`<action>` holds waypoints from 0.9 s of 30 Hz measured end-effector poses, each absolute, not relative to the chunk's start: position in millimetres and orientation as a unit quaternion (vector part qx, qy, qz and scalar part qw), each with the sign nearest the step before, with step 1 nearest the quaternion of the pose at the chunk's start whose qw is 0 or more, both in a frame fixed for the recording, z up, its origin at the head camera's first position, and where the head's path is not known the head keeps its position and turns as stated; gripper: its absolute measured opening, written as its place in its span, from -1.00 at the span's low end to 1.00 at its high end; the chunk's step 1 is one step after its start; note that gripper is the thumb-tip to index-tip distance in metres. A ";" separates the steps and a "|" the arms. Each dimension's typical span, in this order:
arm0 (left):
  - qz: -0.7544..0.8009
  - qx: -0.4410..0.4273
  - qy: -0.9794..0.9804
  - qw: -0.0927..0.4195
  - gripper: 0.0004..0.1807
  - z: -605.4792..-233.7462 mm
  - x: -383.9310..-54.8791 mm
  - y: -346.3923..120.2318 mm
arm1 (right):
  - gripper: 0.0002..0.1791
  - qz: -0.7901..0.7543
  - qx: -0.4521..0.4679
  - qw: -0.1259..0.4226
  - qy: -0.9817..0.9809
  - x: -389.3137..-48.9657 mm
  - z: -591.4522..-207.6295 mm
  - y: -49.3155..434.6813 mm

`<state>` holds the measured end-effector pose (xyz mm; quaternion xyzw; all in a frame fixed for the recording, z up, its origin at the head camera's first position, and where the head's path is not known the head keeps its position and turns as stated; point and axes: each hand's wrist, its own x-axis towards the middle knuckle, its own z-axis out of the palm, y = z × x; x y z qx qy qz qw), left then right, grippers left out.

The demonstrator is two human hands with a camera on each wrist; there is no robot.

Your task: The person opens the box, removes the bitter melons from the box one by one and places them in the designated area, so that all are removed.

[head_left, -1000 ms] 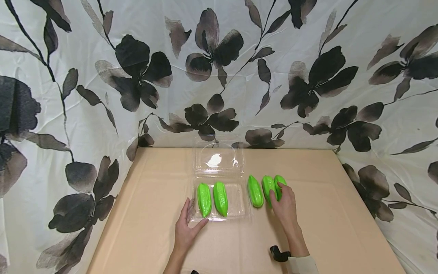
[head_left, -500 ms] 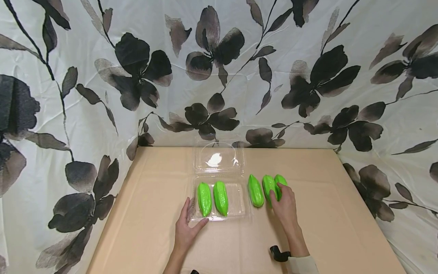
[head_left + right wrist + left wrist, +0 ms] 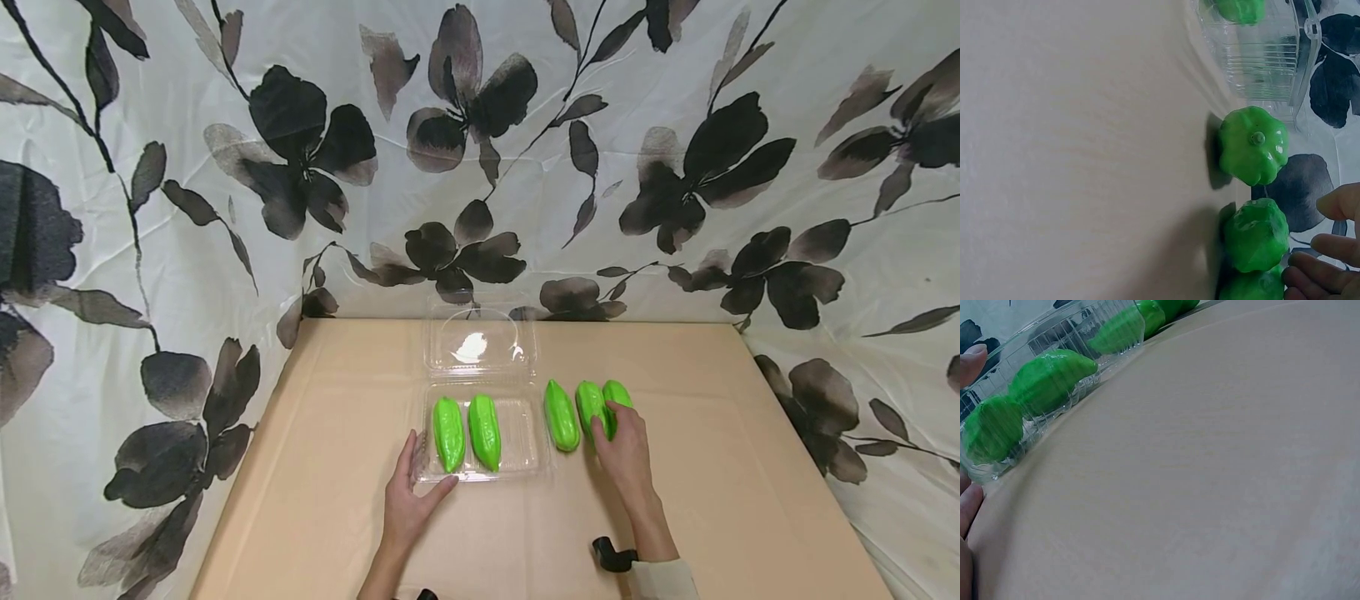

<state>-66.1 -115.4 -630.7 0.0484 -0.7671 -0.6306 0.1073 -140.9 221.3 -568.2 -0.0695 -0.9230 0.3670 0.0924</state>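
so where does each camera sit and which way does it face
Head: worn on the head, facing forward and down at the open clamshell box and green vegetables; left hand, right hand and forearms show.
Left wrist: on that wrist, facing across the tabletop toward the box; left fingers show at the left edge.
Right wrist: on that wrist, facing three loose vegetables; right fingers show at lower right.
Both wrist views share the box and vegetables.

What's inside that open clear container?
In the clear container lie a left green piece and a right green piece, side by side. The container floor shows to their right; directly beneath them it is covered and cannot be seen.
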 end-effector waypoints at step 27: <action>-0.631 0.044 -0.766 0.116 0.12 -630.6 -69.3 -113.2 | -0.49 0.361 -0.044 0.123 -0.923 -148.3 -571.7 208.6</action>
